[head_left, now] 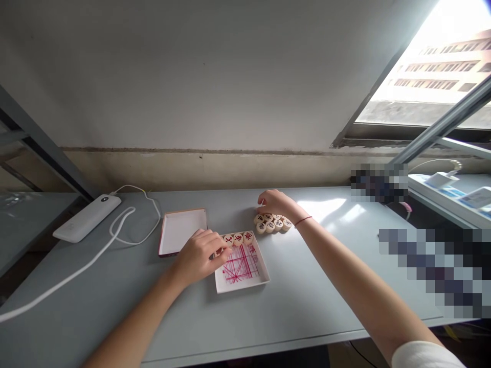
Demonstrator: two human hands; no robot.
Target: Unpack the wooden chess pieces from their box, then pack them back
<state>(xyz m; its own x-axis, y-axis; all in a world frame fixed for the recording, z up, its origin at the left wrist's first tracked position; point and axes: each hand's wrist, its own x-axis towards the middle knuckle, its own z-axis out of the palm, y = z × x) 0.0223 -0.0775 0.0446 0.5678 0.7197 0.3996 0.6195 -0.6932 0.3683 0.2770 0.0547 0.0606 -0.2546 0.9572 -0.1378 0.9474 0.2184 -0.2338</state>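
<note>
A shallow white box with pink lines drawn on its bottom lies on the grey table. Round wooden pieces with red characters form a row along its far edge. Over the box's far left corner, my left hand has its fingers bent at the row's left end; what is between them is hidden. Right of the box, more wooden pieces with dark characters stand in a stacked cluster. My right hand curls over the cluster's far side, its fingertips near the back pieces; whether it grips one is hidden.
A white box lid lies left of my left hand. Farther left are a white power strip and a loose white cable. A wall borders the table's back. White devices stand beyond a metal frame at right.
</note>
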